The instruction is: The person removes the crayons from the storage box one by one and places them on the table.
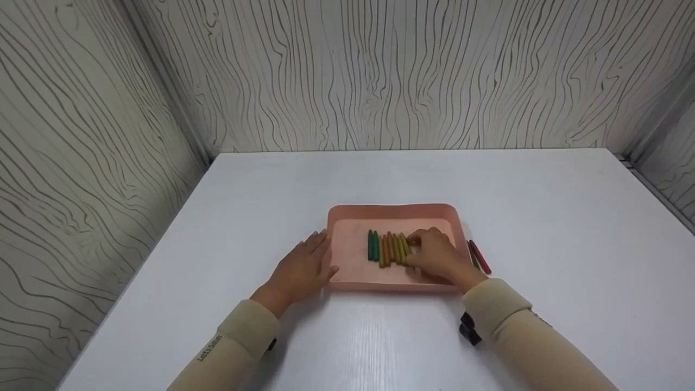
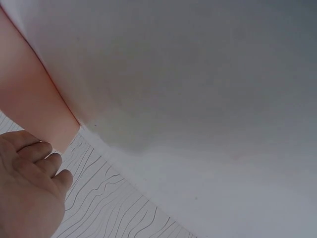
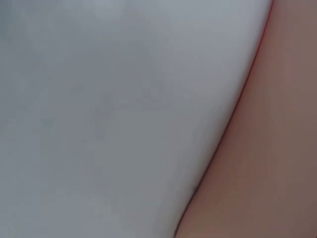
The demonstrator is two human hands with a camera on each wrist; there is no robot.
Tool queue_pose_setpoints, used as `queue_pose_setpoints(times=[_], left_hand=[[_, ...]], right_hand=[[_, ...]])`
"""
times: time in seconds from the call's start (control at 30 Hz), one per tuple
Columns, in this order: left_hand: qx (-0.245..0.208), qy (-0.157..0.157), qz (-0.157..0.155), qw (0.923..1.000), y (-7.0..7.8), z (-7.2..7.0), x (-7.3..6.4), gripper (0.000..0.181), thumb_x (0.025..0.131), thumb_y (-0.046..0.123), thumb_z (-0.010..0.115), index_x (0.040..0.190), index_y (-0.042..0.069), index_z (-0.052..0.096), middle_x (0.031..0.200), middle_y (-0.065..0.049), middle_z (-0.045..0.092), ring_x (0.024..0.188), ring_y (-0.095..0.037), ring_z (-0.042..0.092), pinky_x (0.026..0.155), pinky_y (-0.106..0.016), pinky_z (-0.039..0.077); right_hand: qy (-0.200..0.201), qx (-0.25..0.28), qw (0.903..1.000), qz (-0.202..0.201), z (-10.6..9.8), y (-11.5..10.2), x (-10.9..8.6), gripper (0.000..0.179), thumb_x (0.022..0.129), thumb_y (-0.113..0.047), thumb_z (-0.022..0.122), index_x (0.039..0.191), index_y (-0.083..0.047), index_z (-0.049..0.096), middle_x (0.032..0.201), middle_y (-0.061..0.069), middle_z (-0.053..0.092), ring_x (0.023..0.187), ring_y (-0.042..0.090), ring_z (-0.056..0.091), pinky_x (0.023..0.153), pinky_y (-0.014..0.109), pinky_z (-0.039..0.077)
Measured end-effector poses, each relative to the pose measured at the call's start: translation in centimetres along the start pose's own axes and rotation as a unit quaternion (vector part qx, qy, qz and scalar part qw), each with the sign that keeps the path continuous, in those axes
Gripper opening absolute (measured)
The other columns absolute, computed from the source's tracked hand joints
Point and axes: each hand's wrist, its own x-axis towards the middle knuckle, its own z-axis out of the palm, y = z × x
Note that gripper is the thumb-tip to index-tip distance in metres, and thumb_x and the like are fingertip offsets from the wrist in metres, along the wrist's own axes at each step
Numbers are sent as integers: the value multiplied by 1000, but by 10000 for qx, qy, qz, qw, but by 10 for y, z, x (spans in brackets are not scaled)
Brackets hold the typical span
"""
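Observation:
A row of crayons (image 1: 386,250) lies side by side in a shallow pink tray (image 1: 353,276), running from dark green through orange and brown to yellow-green. At the row's right end my right hand (image 1: 437,254) holds a yellow-green crayon (image 1: 405,248), index finger near its top and thumb near its bottom. My left hand (image 1: 301,269) rests against the tray's left side, fingers extended along the rim and thumb over the edge. The left wrist view shows the left hand (image 2: 29,186) beside the tray's outer wall (image 2: 42,104). In the right wrist view, neither hand nor crayons appear.
Just outside the tray's right wall, a red crayon (image 1: 480,257) and a dark green crayon (image 1: 474,259) lie on the white table (image 1: 570,244). Wood-patterned panels (image 1: 380,76) stand behind and at the sides of the table.

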Motion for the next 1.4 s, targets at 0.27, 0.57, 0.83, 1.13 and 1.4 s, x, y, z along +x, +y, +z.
queue_pose_setpoints(times=[0.27, 0.57, 0.83, 1.13, 1.4], left_hand=[[5, 23, 47, 10000, -1, 1, 0, 65, 99, 41, 46, 147, 1, 32, 155, -9, 25, 142, -26, 21, 113, -42, 21], [1, 43, 25, 10000, 0, 1, 0, 64, 98, 41, 46, 147, 1, 34, 154, -10, 27, 141, -26, 22, 112, -43, 22], [19, -4, 17, 10000, 0, 0, 0, 64, 99, 41, 45, 147, 1, 32, 155, -10, 25, 142, -26, 20, 113, -43, 22], [-33, -73, -5, 10000, -1, 1, 0, 65, 99, 41, 44, 148, 1, 30, 155, -10, 23, 142, -26, 19, 113, -42, 20], [-127, -100, -18, 9999, -2, 1, 1, 65, 99, 41, 44, 149, 1, 28, 156, -9, 22, 142, -25, 18, 114, -41, 19]], right_hand=[[-54, 588, 9983, 16, 3, -1, -2, 43, 79, -11, 72, 117, 0, 55, 98, 6, 65, 88, 18, 60, 77, 36, 51], [-43, 616, 9981, 53, 1, -2, -3, 44, 81, -13, 72, 120, -3, 55, 96, 6, 67, 88, 18, 61, 75, 35, 51], [-107, 925, 9955, 174, -10, -5, -4, 46, 82, -8, 67, 126, -5, 53, 103, 9, 63, 87, 19, 60, 71, 32, 50], [35, 920, 9952, -324, -36, -6, -7, 44, 86, -4, 62, 129, -2, 53, 102, 15, 62, 85, 25, 64, 73, 36, 53], [199, 737, 9959, -476, -64, 0, -14, 48, 88, -9, 61, 135, -3, 49, 106, 16, 60, 91, 29, 61, 72, 36, 51]])
